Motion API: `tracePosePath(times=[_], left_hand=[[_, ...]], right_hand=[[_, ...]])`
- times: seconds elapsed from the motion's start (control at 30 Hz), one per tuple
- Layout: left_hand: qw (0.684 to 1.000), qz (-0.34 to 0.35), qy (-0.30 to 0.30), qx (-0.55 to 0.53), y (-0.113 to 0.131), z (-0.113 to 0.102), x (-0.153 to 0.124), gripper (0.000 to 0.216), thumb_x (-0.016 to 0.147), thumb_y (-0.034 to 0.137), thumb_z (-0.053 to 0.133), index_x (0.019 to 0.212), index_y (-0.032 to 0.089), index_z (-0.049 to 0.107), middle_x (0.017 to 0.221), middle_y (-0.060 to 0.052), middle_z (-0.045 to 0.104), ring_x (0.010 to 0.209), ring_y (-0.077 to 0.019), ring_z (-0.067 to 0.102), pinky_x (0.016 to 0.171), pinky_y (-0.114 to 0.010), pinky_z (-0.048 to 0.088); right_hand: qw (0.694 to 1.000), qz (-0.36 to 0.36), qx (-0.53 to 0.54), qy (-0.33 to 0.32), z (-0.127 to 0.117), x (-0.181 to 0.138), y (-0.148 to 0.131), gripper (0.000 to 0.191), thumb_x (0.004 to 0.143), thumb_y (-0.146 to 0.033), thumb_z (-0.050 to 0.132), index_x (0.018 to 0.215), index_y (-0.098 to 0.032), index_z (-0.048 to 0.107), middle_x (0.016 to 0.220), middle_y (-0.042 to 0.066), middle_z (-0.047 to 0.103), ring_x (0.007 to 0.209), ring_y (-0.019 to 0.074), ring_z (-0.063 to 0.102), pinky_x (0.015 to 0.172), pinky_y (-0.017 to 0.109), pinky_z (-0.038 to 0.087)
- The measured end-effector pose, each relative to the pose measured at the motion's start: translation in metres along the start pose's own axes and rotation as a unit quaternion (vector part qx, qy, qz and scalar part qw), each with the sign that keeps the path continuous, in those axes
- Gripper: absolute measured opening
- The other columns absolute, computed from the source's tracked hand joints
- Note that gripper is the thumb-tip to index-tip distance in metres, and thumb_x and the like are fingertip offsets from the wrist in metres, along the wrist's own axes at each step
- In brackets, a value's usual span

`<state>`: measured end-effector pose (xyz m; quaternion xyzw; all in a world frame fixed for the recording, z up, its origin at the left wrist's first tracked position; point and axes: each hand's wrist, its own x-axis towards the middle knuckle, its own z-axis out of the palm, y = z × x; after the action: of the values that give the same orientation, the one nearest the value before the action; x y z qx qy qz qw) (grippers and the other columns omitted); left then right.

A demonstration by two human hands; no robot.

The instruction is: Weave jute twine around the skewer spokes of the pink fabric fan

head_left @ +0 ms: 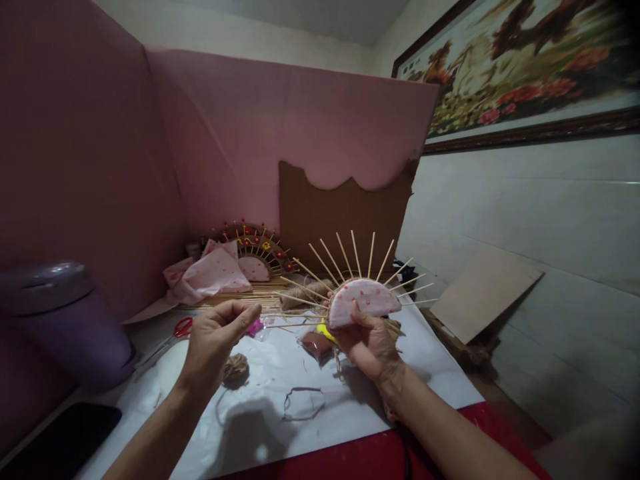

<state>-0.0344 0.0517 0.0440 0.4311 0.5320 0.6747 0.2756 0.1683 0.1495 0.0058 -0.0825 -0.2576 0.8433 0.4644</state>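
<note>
My right hand (pixel 369 347) grips a half-round piece covered in pink cloth with red dots (pixel 364 299). Thin wooden sticks (pixel 371 255) fan out from its curved edge, and twine-like fibre shows along that edge. To the left, my left hand (pixel 220 333) is closed in a pinch close to the tips of the leftmost sticks. Whatever is between its thumb and finger is too fine to make out. A small ball of brown twine (pixel 235 371) lies just beyond my left wrist. Behind the sticks lies a larger roll of twine (pixel 303 293), partly covered.
At the back stands a decorated fan (pixel 257 247) beside crumpled pink cloth (pixel 213 270). Red-handled scissors (pixel 183 327), a purple tumbler (pixel 75 327) and a dark phone (pixel 65 440) are on the left. Bagged brown material (pixel 317 345) lies mid-table; cardboard (pixel 340 213) leans behind.
</note>
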Motion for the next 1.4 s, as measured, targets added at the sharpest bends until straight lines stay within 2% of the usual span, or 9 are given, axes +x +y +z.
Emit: tracePosePath(times=[0.27, 0.47, 0.6, 0.67, 0.77, 0.97, 1.07, 1.27, 1.4], left_hand=[[0.999, 0.033, -0.021, 0.024, -0.004, -0.003, 0.003, 0.021, 0.064, 0.026, 0.070, 0.050, 0.016, 0.058, 0.045, 0.003, 0.049, 0.041, -0.0065, 0.037, 0.040, -0.019, 0.027], [0.999, -0.014, -0.039, 0.030, -0.008, -0.002, 0.007, 0.023, 0.062, 0.029, 0.071, 0.049, 0.015, 0.058, 0.042, 0.005, 0.045, 0.038, -0.0046, 0.031, 0.038, -0.019, 0.021], [0.996, -0.054, -0.059, 0.050, -0.027, 0.010, 0.003, 0.024, 0.060, 0.029, 0.071, 0.048, 0.014, 0.057, 0.042, 0.006, 0.042, 0.040, -0.0054, 0.030, 0.040, -0.019, 0.020], [0.992, -0.067, -0.086, 0.063, -0.040, 0.019, -0.003, 0.026, 0.058, 0.029, 0.071, 0.046, 0.014, 0.054, 0.042, 0.006, 0.041, 0.041, -0.0059, 0.031, 0.041, -0.020, 0.021], [0.977, -0.095, -0.171, 0.089, -0.053, 0.036, -0.015, 0.028, 0.060, 0.032, 0.068, 0.047, 0.014, 0.050, 0.043, 0.006, 0.039, 0.043, -0.0070, 0.031, 0.044, -0.021, 0.022], [0.950, -0.136, -0.257, 0.111, -0.051, 0.054, -0.037, 0.027, 0.066, 0.035, 0.058, 0.051, 0.016, 0.045, 0.045, 0.008, 0.034, 0.043, -0.0069, 0.026, 0.042, -0.021, 0.020], [0.951, -0.130, -0.250, 0.129, -0.053, 0.053, -0.038, 0.026, 0.067, 0.033, 0.056, 0.052, 0.017, 0.044, 0.046, 0.007, 0.035, 0.043, -0.0074, 0.028, 0.042, -0.021, 0.021], [0.954, -0.075, -0.222, 0.186, -0.065, 0.046, -0.032, 0.024, 0.071, 0.032, 0.054, 0.054, 0.016, 0.050, 0.049, 0.005, 0.041, 0.048, -0.0105, 0.037, 0.047, -0.023, 0.028], [0.976, 0.043, -0.091, 0.191, -0.049, 0.040, -0.030, 0.016, 0.069, 0.026, 0.059, 0.082, 0.018, 0.063, 0.084, -0.005, 0.060, 0.078, -0.0193, 0.052, 0.064, -0.028, 0.039]], right_hand=[[1.000, 0.002, 0.020, 0.008, 0.005, -0.002, -0.004, 0.038, 0.065, -0.011, 0.064, 0.101, -0.022, 0.057, 0.088, 0.002, 0.066, 0.088, 0.0180, 0.058, 0.078, 0.034, 0.046], [0.998, 0.015, 0.054, 0.021, 0.007, -0.005, -0.004, 0.028, 0.070, -0.013, 0.063, 0.096, -0.019, 0.058, 0.088, 0.003, 0.065, 0.086, 0.0147, 0.058, 0.072, 0.027, 0.047], [0.998, 0.005, 0.060, 0.021, 0.007, -0.004, -0.004, 0.022, 0.073, -0.018, 0.062, 0.095, -0.018, 0.058, 0.086, 0.003, 0.065, 0.083, 0.0151, 0.058, 0.068, 0.027, 0.048], [0.998, -0.012, 0.060, 0.020, 0.008, -0.004, -0.003, 0.023, 0.073, -0.017, 0.062, 0.096, -0.020, 0.058, 0.083, 0.001, 0.066, 0.078, 0.0142, 0.059, 0.066, 0.026, 0.048], [0.998, -0.029, 0.054, 0.008, 0.010, -0.003, 0.000, 0.029, 0.071, -0.014, 0.062, 0.099, -0.022, 0.058, 0.080, 0.000, 0.066, 0.073, 0.0134, 0.059, 0.064, 0.026, 0.048], [0.998, 0.026, 0.023, -0.052, 0.014, -0.006, 0.006, 0.025, 0.076, -0.022, 0.060, 0.101, -0.022, 0.058, 0.089, 0.004, 0.067, 0.083, 0.0173, 0.060, 0.066, 0.029, 0.049], [0.996, 0.054, -0.009, -0.066, 0.013, -0.009, 0.008, 0.025, 0.078, -0.031, 0.057, 0.099, -0.018, 0.058, 0.096, 0.009, 0.066, 0.092, 0.0204, 0.060, 0.065, 0.030, 0.050], [0.997, 0.062, -0.028, -0.048, 0.009, -0.009, 0.011, 0.026, 0.078, -0.034, 0.058, 0.094, -0.014, 0.058, 0.099, 0.011, 0.066, 0.097, 0.0213, 0.059, 0.085, 0.036, 0.046], [0.997, 0.062, 0.000, -0.044, 0.008, -0.008, 0.012, 0.024, 0.077, -0.031, 0.060, 0.095, -0.015, 0.058, 0.093, 0.008, 0.067, 0.093, 0.0196, 0.061, 0.085, 0.036, 0.046]])
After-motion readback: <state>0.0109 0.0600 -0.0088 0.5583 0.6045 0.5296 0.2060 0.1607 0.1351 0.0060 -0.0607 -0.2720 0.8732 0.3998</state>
